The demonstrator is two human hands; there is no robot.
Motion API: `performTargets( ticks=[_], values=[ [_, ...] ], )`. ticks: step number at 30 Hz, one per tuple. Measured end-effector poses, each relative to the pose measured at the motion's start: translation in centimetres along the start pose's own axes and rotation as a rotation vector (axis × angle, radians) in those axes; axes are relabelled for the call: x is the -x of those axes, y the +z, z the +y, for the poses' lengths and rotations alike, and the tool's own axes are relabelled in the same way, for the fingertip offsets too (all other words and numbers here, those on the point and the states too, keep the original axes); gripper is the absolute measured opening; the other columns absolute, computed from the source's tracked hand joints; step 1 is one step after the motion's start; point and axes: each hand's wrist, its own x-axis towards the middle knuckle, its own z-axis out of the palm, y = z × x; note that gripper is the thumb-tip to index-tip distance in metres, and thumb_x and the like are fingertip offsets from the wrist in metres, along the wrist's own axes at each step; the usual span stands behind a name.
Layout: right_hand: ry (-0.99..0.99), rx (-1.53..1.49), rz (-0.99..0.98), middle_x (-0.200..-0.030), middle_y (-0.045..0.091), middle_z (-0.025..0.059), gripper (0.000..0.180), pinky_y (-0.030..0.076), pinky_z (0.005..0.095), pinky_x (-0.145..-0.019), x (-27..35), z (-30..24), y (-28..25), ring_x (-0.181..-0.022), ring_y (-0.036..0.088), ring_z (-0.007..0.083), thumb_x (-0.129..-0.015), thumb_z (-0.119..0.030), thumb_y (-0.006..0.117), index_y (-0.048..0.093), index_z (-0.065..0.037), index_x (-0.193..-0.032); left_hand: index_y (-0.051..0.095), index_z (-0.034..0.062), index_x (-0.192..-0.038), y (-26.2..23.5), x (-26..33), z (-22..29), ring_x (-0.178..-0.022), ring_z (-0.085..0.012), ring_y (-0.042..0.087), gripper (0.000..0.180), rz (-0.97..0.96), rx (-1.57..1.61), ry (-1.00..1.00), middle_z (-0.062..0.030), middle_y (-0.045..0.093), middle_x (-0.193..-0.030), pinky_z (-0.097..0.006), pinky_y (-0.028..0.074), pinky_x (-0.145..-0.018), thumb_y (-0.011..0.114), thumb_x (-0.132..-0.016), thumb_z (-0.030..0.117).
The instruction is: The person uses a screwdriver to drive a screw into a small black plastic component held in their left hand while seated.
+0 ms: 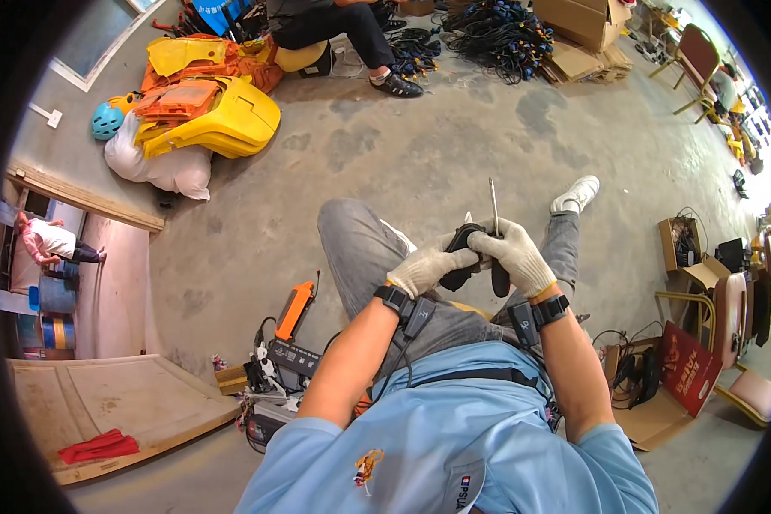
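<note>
White knit gloves cover both of my hands, which meet above my lap. My left hand (pixel 428 264) is closed around a black, rounded part (pixel 461 272); the fingers hide much of it, so its kind is unclear. In my right hand (pixel 521 257) is a screwdriver (pixel 493 204), its metal shaft pointing up and away from me and its dark handle below the fingers. The right thumb and fingertips also press against the black part. A black strap with a small box sits on each wrist.
Left of my leg lie an orange tool-like case (pixel 295 310) and a black battery box (pixel 293 355). Yellow plastic shells (pixel 244 116) rest on a white sack (pixel 164 163). Ahead are a seated person's leg (pixel 360 38) and piled cables (pixel 501 38). An open carton (pixel 660 433) stands at right.
</note>
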Motion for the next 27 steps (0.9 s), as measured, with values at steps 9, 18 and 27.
performTargets(
  ticks=[9,18,27],
  values=[
    [0.055,0.037,-0.077,-0.082,0.067,0.0027,0.035,0.041,0.025,-0.042,0.4,-2.2,2.4,-0.054,0.056,0.0087,-0.099,-0.03,0.068,0.073,0.002,-0.113,0.061,0.007,-0.145,-0.8,2.1,0.8,-0.103,-0.011,0.064,0.05,0.081,0.024,-0.058,-0.0023,0.071,-0.116,-0.027,0.053,-0.088,0.074,-0.101,0.028],
    [-0.026,-0.013,-0.022,-0.08,0.068,0.0015,0.03,0.045,0.0233,-0.055,0.3,2.1,0.5,-0.062,0.058,0.0087,-0.102,-0.025,0.067,0.073,0.003,-0.111,0.074,0.007,-0.11,0.3,0.4,-2.3,-0.077,-0.0113,0.064,0.026,-0.02,0.008,-0.005,-0.0012,0.07,-0.087,-0.028,0.052,-0.069,0.072,-0.097,0.03],
    [-0.052,0.074,-0.094,-0.078,0.069,0.0035,0.031,0.048,0.0256,-0.054,-0.3,1.0,0.4,-0.059,0.06,0.0108,-0.102,-0.026,0.067,0.072,0.004,-0.108,0.072,0.0072,-0.108,-0.4,0.1,-2.7,-0.079,-0.0128,0.066,0.025,-0.008,-0.037,0.039,-0.0035,0.072,-0.089,-0.03,0.053,-0.07,0.072,-0.093,0.027]
  ],
)
